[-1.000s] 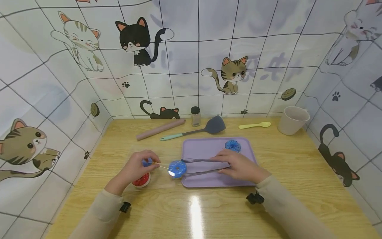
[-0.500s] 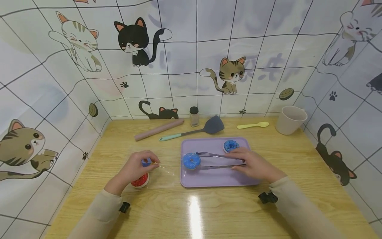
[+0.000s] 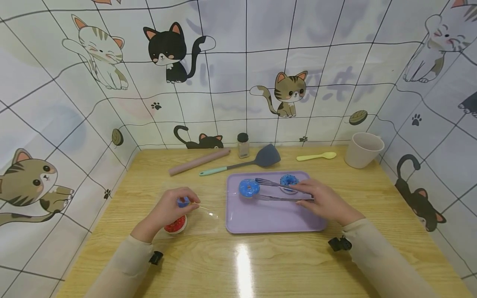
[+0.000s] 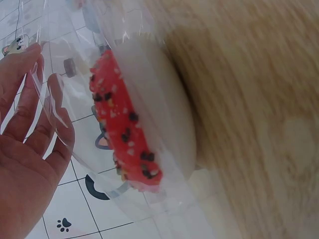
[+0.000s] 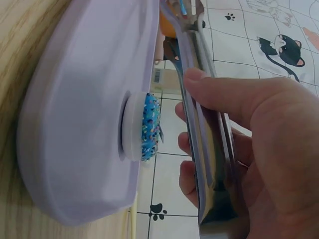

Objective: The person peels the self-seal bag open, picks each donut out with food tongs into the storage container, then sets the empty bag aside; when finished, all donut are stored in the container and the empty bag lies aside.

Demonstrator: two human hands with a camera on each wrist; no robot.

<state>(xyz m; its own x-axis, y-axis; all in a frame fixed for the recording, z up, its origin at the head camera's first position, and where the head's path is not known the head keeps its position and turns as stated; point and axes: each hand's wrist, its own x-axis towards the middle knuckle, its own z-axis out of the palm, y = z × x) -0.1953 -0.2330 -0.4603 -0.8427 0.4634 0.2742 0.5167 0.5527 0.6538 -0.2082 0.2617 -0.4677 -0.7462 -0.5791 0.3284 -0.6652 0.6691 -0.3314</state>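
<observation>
Risk: the blue donut (image 3: 249,188), caught between the tips of the tongs (image 3: 277,191) over the purple tray (image 3: 273,219), may slip if the squeeze loosens.
Right hand (image 3: 325,201): fingers clamped on the tongs.
Left hand (image 3: 167,210): pinches the clear bag (image 4: 149,149) holding the red donut (image 3: 175,224) on the surface (image 3: 238,265).

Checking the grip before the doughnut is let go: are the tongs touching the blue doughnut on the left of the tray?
Touching. The head view shows the tongs with both tips against the blue doughnut, above the purple tray.
</observation>
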